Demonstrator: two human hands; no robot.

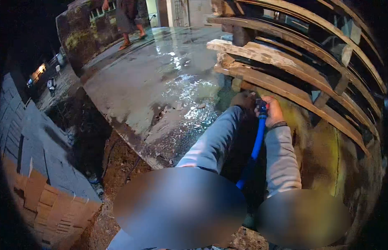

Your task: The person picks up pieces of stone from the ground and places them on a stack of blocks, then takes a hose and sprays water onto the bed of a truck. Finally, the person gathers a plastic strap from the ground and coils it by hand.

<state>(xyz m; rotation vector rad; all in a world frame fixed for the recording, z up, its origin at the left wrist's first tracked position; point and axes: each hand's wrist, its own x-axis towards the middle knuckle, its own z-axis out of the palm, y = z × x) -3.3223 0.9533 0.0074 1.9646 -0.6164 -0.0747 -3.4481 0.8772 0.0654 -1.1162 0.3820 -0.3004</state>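
A blue hose (257,139) runs up between my forearms to a dark nozzle (261,109) with a red part. My right hand (272,110) is wrapped round the nozzle from the right. At the nozzle's left side is my left hand (245,100), dark and in shadow; its fingers are hard to make out. Both hands are near the lower edge of stacked wooden pallets (269,81). Left of them, wet concrete (135,89) shines with water.
A person's legs (126,23) in sandals stand at the top left, beside a low mossy wall (83,35). Stacked grey blocks (52,146) fill the lower left. The slab's broken edge drops to brown soil (119,160). Two blurred ovals cover the bottom.
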